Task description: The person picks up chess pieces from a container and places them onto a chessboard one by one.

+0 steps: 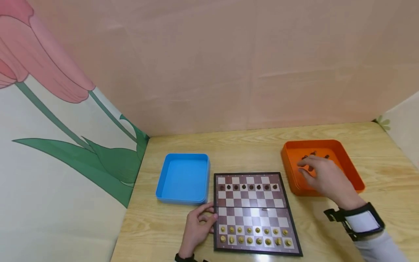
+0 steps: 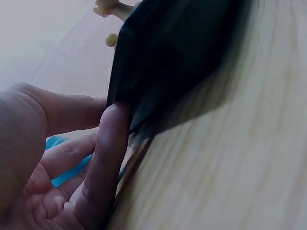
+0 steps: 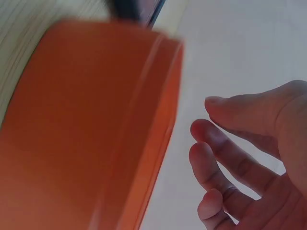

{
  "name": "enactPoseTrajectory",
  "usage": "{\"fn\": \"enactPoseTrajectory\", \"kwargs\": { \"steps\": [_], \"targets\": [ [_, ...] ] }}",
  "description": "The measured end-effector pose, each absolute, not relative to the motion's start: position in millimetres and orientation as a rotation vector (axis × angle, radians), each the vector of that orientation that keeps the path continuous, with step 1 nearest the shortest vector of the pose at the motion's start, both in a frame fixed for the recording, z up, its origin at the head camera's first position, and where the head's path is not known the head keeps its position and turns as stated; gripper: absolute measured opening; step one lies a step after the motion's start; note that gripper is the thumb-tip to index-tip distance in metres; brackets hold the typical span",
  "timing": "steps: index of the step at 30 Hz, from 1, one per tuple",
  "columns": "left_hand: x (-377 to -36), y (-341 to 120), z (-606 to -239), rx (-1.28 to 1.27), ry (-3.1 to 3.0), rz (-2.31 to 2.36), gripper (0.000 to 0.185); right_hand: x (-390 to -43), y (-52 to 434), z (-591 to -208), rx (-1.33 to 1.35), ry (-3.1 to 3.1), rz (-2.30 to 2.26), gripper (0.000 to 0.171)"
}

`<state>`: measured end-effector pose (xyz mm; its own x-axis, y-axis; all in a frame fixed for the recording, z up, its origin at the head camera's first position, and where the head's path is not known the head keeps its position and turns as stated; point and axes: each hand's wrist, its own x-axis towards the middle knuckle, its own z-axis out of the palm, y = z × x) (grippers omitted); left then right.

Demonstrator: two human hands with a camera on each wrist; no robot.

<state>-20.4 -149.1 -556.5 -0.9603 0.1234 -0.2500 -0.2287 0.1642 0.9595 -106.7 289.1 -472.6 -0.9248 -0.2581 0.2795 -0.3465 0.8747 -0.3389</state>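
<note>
A folding chessboard [image 1: 245, 211] lies on the wooden table with a row of dark pawns [image 1: 251, 187] near its far side. Two rows of gold pieces [image 1: 258, 240] stand along the near side. My left hand [image 1: 198, 225] grips the board's left edge; in the left wrist view a fingertip [image 2: 115, 115] sits against its dark underside. Over the orange tray [image 1: 289, 178] hovers my right hand [image 1: 327, 178], thumb and fingers apart and bent, with nothing between them in the right wrist view. Several dark chess pieces [image 1: 326, 156] lie in that tray, partly hidden by the hand.
A blue tray [image 1: 183, 178] stands left of the board, just beyond my left hand. The orange tray is to the board's right. A pinkish cloth backdrop [image 1: 209, 72] rises behind the table, and a flower-printed sheet [image 1: 65, 189] bounds the left side.
</note>
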Motion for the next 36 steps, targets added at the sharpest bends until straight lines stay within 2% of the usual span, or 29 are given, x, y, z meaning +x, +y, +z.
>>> {"fn": "enactPoseTrajectory", "kwargs": {
  "steps": [10,18,28,36],
  "targets": [
    [-19.1,-148.0,-556.5,-0.099,2.164,1.884,0.047,-114.1,352.7,-501.2,0.253,-2.883,0.541,0.032],
    [-18.2,-149.1,-556.9,-0.095,2.175,1.874,0.047,-115.8,370.1,-523.7,0.199,-2.936,0.604,0.038],
    [-21.2,-150.5,-555.6,-0.080,2.181,1.864,0.047,-119.9,370.1,-530.0,0.115,-2.959,0.619,0.020],
    [-20.7,-149.6,-558.1,-0.068,2.173,1.889,0.047,-117.9,368.6,-527.0,0.083,-2.963,0.617,0.018]
  ]
}}
